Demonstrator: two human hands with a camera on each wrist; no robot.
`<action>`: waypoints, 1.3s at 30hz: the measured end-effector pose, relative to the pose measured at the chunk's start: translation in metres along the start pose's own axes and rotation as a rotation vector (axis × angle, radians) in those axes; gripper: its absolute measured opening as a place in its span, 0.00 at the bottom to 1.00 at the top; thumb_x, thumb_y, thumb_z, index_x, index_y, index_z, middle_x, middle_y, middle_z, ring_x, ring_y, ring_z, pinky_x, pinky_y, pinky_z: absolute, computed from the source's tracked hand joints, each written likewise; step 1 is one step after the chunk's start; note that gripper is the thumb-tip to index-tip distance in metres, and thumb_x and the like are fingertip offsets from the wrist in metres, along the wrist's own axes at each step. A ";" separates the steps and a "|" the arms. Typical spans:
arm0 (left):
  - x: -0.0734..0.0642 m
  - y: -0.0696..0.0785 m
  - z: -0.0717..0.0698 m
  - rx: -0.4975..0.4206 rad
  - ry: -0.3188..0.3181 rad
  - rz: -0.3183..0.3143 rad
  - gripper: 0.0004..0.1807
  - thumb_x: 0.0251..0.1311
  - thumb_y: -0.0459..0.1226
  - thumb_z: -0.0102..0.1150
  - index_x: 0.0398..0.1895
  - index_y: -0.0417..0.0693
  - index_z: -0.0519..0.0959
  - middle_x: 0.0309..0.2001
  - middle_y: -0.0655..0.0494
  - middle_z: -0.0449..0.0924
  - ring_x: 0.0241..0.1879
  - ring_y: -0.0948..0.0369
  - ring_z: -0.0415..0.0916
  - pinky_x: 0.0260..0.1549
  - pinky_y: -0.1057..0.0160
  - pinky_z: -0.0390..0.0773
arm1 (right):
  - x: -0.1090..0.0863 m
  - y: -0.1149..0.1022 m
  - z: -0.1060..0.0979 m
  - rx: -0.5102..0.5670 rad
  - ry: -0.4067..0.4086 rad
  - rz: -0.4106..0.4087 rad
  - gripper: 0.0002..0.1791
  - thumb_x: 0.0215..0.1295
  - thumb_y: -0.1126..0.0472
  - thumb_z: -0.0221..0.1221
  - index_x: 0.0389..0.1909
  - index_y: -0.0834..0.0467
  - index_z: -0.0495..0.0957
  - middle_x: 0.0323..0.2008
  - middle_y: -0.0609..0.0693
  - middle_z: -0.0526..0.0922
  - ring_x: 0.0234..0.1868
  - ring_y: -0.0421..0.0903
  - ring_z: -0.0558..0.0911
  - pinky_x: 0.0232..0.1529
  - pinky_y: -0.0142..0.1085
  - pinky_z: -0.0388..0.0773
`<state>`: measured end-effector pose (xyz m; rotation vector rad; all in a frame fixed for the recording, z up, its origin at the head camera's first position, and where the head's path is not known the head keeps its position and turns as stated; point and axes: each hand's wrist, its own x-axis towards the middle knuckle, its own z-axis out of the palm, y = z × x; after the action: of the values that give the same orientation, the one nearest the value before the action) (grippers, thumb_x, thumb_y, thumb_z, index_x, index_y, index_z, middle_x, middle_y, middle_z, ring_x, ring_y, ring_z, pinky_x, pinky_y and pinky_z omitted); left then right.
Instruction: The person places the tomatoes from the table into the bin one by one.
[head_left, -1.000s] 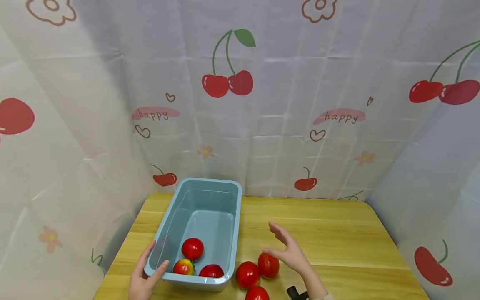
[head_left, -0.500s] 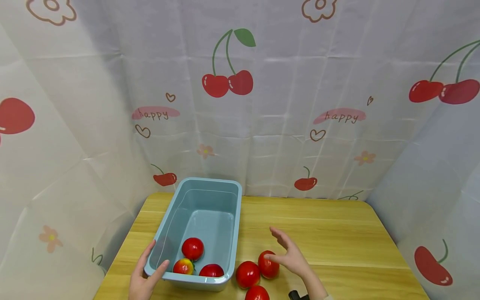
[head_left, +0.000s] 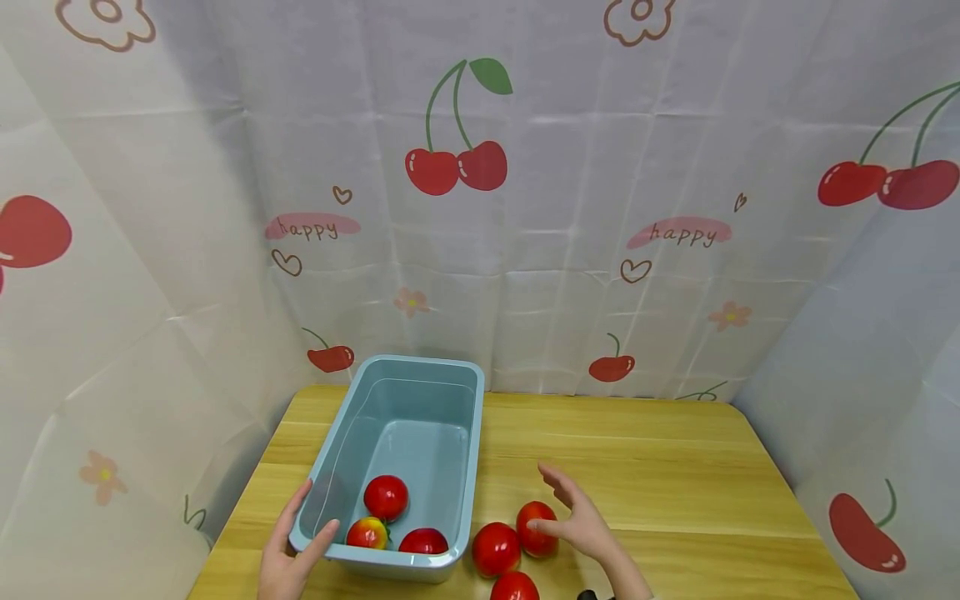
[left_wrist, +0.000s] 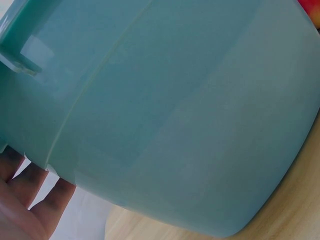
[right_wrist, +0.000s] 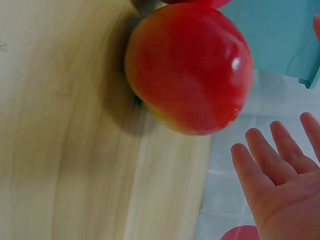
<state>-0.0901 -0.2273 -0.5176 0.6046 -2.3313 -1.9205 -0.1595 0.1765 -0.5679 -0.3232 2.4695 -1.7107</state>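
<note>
My left hand (head_left: 288,546) holds the near left corner of the light blue plastic bin (head_left: 477,450), thumb over the rim and fingers along the outer wall, as the left wrist view shows from below. Three shiny tomatoes lie in the bin's near end: a red tomato (head_left: 386,498), a red-and-yellow tomato (head_left: 367,533) and another red tomato (head_left: 423,542) behind the front rim. My right hand (head_left: 585,521) hovers with fingers spread over the farthest tomato (head_left: 527,542) outside the bin, its thumb overlapping it. In the right wrist view a big tomato (right_wrist: 190,67) sits just beyond the fingertips.
Two more tomatoes, a middle tomato (head_left: 495,550) and a near tomato (head_left: 514,587), cluster on the wooden table (head_left: 637,450) beside the bin's right wall. A cherry-print curtain (head_left: 555,250) encloses the table at the back and both sides.
My right hand has come down and slightly toward me, its thumb now across the farthest tomato. The left hand and the bin stay as they were.
</note>
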 end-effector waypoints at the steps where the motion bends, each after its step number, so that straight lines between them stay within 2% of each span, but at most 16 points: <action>1: 0.000 0.000 0.000 0.001 0.001 0.002 0.48 0.50 0.55 0.65 0.73 0.57 0.54 0.71 0.42 0.49 0.63 0.41 0.56 0.54 0.48 0.65 | 0.000 0.001 0.000 -0.003 -0.001 -0.002 0.45 0.47 0.61 0.72 0.67 0.59 0.61 0.66 0.58 0.64 0.65 0.56 0.64 0.65 0.47 0.60; 7: 0.000 0.000 0.000 0.003 0.000 0.004 0.48 0.51 0.55 0.65 0.73 0.57 0.54 0.71 0.42 0.50 0.62 0.41 0.56 0.54 0.48 0.66 | -0.003 0.005 0.002 -0.015 0.005 -0.037 0.46 0.47 0.61 0.72 0.67 0.61 0.61 0.65 0.61 0.65 0.64 0.59 0.64 0.63 0.51 0.61; 13: 0.000 0.001 0.000 0.000 -0.002 0.005 0.48 0.51 0.55 0.65 0.73 0.56 0.54 0.71 0.42 0.49 0.62 0.42 0.56 0.54 0.48 0.65 | -0.005 0.012 0.004 0.015 -0.018 -0.011 0.46 0.47 0.61 0.72 0.67 0.63 0.60 0.65 0.63 0.64 0.64 0.62 0.63 0.63 0.55 0.59; 20: 0.000 0.002 0.000 0.002 0.003 0.007 0.48 0.51 0.55 0.65 0.73 0.56 0.54 0.71 0.42 0.50 0.63 0.42 0.56 0.54 0.48 0.64 | -0.004 0.023 0.006 0.043 -0.031 -0.002 0.46 0.47 0.61 0.72 0.66 0.64 0.60 0.65 0.63 0.64 0.64 0.61 0.63 0.64 0.54 0.58; 27: 0.000 0.002 0.000 0.004 0.004 -0.001 0.48 0.50 0.55 0.65 0.73 0.56 0.54 0.71 0.42 0.49 0.63 0.42 0.55 0.54 0.48 0.64 | -0.007 0.028 0.009 0.105 -0.046 0.012 0.44 0.49 0.64 0.70 0.66 0.66 0.59 0.64 0.67 0.63 0.63 0.66 0.64 0.60 0.57 0.64; 31: -0.001 0.002 0.000 0.012 0.000 -0.006 0.49 0.50 0.56 0.65 0.73 0.56 0.53 0.71 0.42 0.49 0.63 0.41 0.54 0.54 0.48 0.64 | -0.007 0.032 0.012 0.148 -0.052 0.025 0.44 0.48 0.66 0.70 0.66 0.67 0.58 0.64 0.68 0.63 0.63 0.65 0.64 0.59 0.51 0.68; 37: -0.001 0.002 0.000 0.021 0.004 0.008 0.48 0.51 0.56 0.65 0.73 0.56 0.53 0.71 0.41 0.49 0.62 0.41 0.55 0.54 0.48 0.64 | -0.008 0.039 0.016 0.169 -0.053 0.029 0.45 0.48 0.67 0.70 0.66 0.68 0.58 0.63 0.68 0.64 0.60 0.62 0.67 0.54 0.33 0.71; 39: -0.001 0.002 0.000 0.023 0.005 0.012 0.48 0.51 0.56 0.65 0.73 0.55 0.54 0.71 0.41 0.50 0.62 0.41 0.56 0.54 0.47 0.65 | -0.009 0.040 0.016 0.171 -0.060 0.032 0.44 0.48 0.67 0.70 0.66 0.68 0.58 0.63 0.68 0.64 0.60 0.61 0.68 0.53 0.30 0.70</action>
<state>-0.0899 -0.2263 -0.5156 0.5957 -2.3514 -1.8873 -0.1519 0.1777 -0.6113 -0.3103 2.2562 -1.8546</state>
